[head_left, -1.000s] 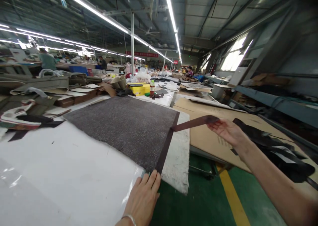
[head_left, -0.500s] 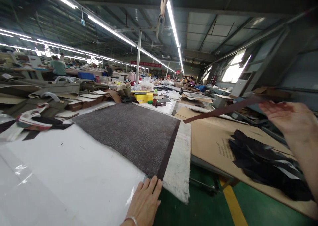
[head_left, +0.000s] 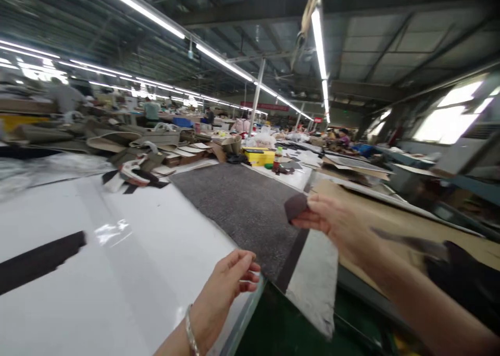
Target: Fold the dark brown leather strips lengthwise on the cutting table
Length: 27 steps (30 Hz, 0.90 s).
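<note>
My right hand (head_left: 338, 224) pinches the end of a dark brown strip (head_left: 295, 206) and holds it above the grey felt sheet (head_left: 238, 205). The rest of the strip (head_left: 291, 253) lies along the sheet's right edge, running toward the near table corner. Hovering just above that corner is my left hand (head_left: 231, 279), fingers curled in, with nothing visible in them. The felt sheet lies on a glossy white table top (head_left: 128, 262).
Another dark strip (head_left: 39, 259) lies at the left on the white surface. Cardboard sheets (head_left: 394, 218) and a pile of black pieces (head_left: 464, 278) sit to the right. A yellow box (head_left: 260, 157), a bottle (head_left: 278, 158) and stacked material (head_left: 156, 142) stand behind. People work far off.
My right hand swung the strip's free end from far right back over the felt sheet. My left hand lifted off the strip's near end and curled. The view turned left.
</note>
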Available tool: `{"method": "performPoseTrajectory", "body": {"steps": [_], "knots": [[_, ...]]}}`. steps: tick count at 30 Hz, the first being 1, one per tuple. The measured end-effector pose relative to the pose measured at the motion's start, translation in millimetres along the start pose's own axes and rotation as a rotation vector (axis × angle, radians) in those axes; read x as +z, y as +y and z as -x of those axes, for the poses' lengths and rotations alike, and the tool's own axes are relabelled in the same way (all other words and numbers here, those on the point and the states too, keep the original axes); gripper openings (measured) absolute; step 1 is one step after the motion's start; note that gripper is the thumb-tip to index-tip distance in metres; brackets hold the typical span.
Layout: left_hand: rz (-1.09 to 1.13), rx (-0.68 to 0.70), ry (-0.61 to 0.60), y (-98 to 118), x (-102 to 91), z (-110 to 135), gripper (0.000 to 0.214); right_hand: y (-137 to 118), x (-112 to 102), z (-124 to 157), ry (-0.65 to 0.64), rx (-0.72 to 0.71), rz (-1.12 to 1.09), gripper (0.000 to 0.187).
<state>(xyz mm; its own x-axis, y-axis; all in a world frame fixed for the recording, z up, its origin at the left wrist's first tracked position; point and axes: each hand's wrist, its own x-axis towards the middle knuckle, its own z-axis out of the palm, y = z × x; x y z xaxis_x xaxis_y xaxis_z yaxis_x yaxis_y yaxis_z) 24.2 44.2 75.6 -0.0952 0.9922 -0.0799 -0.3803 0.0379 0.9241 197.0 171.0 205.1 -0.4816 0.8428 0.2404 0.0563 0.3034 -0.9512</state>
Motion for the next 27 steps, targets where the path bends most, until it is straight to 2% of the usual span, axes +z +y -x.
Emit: {"method": "performPoseTrajectory", "body": {"steps": [2,4,8,12,15,18,21,24,26,27], "knots": [[0.021,0.062,0.107,21,-16.1,23,0.038,26,60,13,-0.11,0.074,-0.044,0.026],[-0.062,0.134,0.251,32,-35.1,47,0.034,47,113,25,-0.198,0.095,-0.036,0.029],[-0.251,0.227,0.512,29,-75.1,95,0.028,72,202,50,-0.404,0.077,-0.063,0.034],[-0.4,0.247,0.774,22,-102.7,145,0.025,74,273,81,-0.606,-0.035,-0.015,0.032],[-0.472,0.262,0.972,18,-120.6,180,0.014,70,311,104,-0.8,-0.151,0.028,0.027],[-0.362,0.271,1.092,10,-143.4,216,0.02,68,339,122,-0.949,-0.199,-0.01,0.027],[-0.126,0.256,1.159,-1,-164.5,253,0.033,67,363,132,-0.969,-0.234,0.027,0.037],[-0.062,0.25,1.219,-6,-175.9,287,0.037,59,391,139,-0.987,-0.357,0.129,0.041],[-0.093,0.261,1.235,-4,-179.6,307,0.033,51,409,145,-1.174,-0.309,0.137,0.047],[-0.094,0.271,1.232,-3,-181.4,316,0.03,47,417,147,-1.302,-0.219,0.115,0.047]]}}
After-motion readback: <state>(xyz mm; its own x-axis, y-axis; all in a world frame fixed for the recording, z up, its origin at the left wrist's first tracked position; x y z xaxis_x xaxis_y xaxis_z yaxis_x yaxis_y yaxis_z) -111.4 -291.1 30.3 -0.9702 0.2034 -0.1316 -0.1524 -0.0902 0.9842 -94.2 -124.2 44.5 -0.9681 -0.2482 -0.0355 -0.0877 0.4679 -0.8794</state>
